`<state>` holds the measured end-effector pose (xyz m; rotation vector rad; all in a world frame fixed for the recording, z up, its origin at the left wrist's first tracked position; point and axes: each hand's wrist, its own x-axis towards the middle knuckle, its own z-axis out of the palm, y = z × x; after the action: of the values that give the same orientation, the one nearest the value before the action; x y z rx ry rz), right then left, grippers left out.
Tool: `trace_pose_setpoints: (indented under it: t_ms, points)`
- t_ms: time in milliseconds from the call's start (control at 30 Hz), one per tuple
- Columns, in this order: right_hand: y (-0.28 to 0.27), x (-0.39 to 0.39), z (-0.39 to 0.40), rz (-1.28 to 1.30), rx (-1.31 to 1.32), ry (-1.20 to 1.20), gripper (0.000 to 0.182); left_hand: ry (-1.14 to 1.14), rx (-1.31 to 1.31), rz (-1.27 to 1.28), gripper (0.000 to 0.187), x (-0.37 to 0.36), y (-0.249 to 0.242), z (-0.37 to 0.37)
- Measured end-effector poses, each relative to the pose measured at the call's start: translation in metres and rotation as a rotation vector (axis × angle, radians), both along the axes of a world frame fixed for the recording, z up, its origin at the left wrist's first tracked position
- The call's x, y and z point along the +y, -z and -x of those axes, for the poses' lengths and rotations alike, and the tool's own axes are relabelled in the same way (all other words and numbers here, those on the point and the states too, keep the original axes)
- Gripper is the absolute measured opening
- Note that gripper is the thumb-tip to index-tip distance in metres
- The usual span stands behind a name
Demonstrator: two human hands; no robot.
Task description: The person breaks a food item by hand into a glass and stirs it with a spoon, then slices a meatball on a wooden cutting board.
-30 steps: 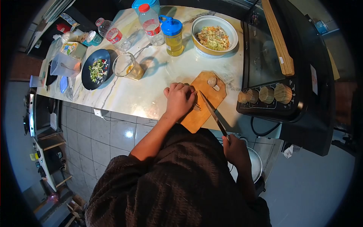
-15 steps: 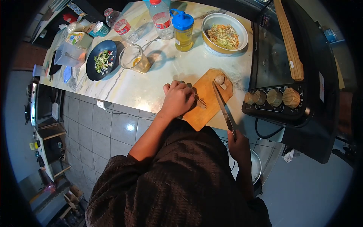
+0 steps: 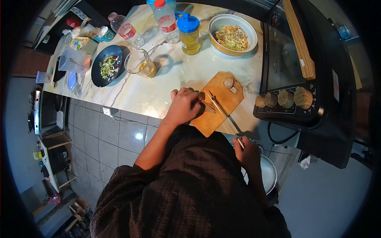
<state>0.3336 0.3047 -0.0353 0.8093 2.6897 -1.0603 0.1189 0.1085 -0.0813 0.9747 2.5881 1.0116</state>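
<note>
The left hand [image 3: 183, 106] pins something small on the cutting board [image 3: 218, 101] at the desk's near edge; the right hand [image 3: 247, 148] grips the knife [image 3: 222, 113] — fingertips best curled back.

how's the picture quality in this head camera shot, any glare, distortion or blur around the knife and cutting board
Head view: strong fisheye bends the counter edges and blackens the corners; a glare spot shines on the floor tile; the knife blade looks thin and smeared; cutting board, left hand and right hand are fairly sharp.
</note>
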Motion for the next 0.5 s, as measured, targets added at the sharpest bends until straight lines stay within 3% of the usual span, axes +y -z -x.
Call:
trace_pose_setpoints:
  t_ms: [433, 500]
  points:
    - [-0.0027, 0.0023, -0.002, 0.164, -0.083, 0.017, 0.038, 0.084, 0.025, -0.072, 0.02, 0.0001, 0.0033, -0.0073]
    - [-0.0026, 0.0047, -0.0039, 0.317, -0.11, 0.029, 0.042, 0.074, 0.013, -0.084, 0.022, 0.0022, 0.0012, -0.0093]
